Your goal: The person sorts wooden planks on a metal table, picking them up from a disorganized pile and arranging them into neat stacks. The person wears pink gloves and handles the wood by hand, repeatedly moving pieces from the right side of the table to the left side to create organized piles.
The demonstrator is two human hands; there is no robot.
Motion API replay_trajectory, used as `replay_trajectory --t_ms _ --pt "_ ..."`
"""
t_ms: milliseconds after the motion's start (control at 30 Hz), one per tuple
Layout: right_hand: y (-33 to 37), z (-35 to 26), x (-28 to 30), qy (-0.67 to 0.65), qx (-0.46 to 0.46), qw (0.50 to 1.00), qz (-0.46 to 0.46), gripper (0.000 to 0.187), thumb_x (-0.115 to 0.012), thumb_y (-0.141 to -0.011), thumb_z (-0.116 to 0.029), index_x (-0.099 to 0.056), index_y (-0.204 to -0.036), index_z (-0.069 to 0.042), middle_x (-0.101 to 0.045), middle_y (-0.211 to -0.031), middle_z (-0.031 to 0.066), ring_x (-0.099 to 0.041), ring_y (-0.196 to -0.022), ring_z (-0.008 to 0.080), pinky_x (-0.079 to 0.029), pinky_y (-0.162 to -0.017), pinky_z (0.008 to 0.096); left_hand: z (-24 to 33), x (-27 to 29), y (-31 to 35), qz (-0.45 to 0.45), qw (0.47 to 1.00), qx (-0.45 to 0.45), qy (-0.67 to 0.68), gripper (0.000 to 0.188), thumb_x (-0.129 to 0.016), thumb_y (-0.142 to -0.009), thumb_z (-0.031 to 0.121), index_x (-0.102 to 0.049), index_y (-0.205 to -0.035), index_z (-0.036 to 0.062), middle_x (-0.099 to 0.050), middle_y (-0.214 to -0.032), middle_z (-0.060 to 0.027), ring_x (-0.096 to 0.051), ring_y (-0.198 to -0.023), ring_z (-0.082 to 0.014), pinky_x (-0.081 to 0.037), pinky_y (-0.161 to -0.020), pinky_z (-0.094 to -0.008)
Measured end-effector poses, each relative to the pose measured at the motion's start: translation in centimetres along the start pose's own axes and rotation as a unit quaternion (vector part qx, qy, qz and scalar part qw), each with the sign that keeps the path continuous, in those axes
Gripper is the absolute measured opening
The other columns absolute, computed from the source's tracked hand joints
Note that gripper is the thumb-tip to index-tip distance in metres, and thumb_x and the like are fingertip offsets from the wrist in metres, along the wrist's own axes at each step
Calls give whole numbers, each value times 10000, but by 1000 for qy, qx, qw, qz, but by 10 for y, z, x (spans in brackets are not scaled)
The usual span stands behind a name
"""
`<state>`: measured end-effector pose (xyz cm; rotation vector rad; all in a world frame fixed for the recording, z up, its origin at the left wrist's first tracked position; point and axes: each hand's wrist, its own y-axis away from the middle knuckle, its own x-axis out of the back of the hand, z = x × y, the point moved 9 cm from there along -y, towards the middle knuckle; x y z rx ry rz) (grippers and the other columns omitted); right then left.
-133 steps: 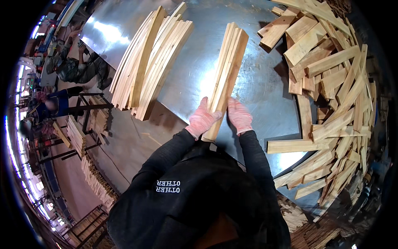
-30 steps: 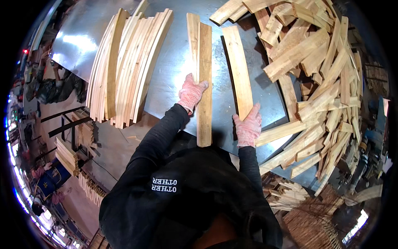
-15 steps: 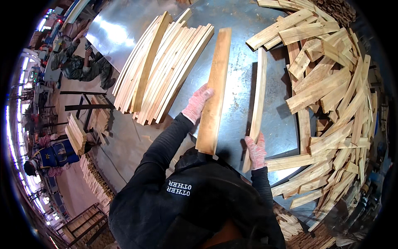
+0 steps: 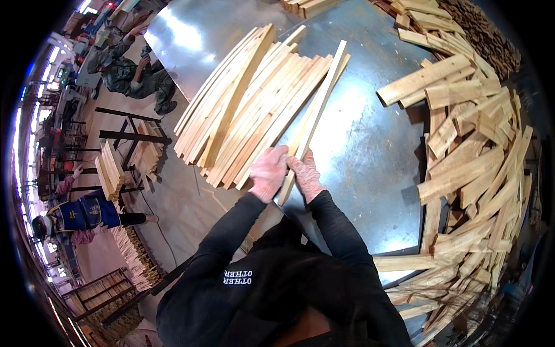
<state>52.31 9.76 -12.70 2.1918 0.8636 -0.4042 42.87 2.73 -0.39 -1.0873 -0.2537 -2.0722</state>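
Note:
Two narrow wooden boards [image 4: 317,113] stand side by side on edge between my hands, tilted away toward the far right. My left hand [image 4: 268,174], in a pale pink glove and slightly blurred, closes on them from the left near their close end. From the right, my right hand [image 4: 307,176], gloved alike, wraps round the same boards, its fingers over the nearer one. Just left of them lies a row of similar boards [image 4: 267,110] set edge to edge on the metal table [image 4: 370,173]. One darker board [image 4: 238,95] rests across that row.
A heap of loose boards [image 4: 462,168] covers the table's right side. More boards [image 4: 312,7] lie at the far edge. To the left, a crouching person [image 4: 130,72] and another person in a blue apron [image 4: 87,214] are beside black metal racks [image 4: 136,136] and stacked wood [image 4: 136,254].
My hands, apart before with one board each, have come together, bringing the two boards side by side. Both boards have moved close to the row on the left. The view has shifted.

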Motion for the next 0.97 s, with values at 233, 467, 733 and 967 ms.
replay_trajectory --t_ms 233,467,733,967 --pt "-1 -85 6 181 124 976 15 623 -698 -845 -84 -419 -1401 -51 -619 -1053 65 -619 -885 179 -541 -794 316 -64 127 -84 98 959 22 -267 718 -755 -793 312 -496 -1397 22 -665 -1153 -241 -632 -1078 -401 -482 -968 -467" --pt "2 -276 -67 696 499 513 -60 511 -724 -720 -141 -613 -1219 -145 -661 -1059 50 -620 -994 252 -454 -978 402 -188 107 -106 -138 990 32 4 522 -712 -856 290 -582 -1279 14 -693 -1117 -193 -674 -1033 -316 -519 -889 -387" --pt "-130 -249 -138 632 680 371 17 274 -550 -837 -215 -601 -1098 -281 -573 -959 -2 -596 -1027 213 -360 -1119 454 -300 106 -94 -179 753 306 554 550 -451 -1051 434 -512 -1396 9 -658 -1182 -94 -634 -1044 -204 -516 -931 -337" --pt "-182 -208 -159 782 543 307 10 391 -524 -906 -229 -558 -1290 -292 -570 -1318 51 -532 -1271 273 -295 -1170 513 -101 69 -103 -372 886 221 167 624 -708 -894 282 -481 -1422 39 -642 -1197 -107 -623 -1037 -175 -506 -896 -331"
